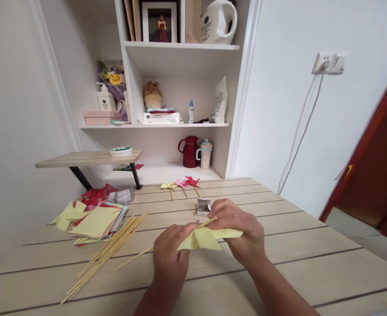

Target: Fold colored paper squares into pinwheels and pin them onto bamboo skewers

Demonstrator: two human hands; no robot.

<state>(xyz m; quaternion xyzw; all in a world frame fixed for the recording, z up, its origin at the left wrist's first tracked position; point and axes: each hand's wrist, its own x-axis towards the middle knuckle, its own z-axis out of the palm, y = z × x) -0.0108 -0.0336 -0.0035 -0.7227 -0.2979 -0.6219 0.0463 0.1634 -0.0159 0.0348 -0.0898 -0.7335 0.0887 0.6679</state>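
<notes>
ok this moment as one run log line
hands: holding yellow pinwheel, stick | left side: loose sticks, paper stack | beyond: small open box, three pinwheels

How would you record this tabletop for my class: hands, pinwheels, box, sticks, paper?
Left hand: holds a stick
Right hand: grips a pale yellow paper pinwheel
Other pinwheels: three on sticks, yellow, pink, red, left to right
Box: small, open, just beyond the right hand
Loose sticks: lying together left of the left hand
Paper sheets: stacked beside the loose sticks
</notes>
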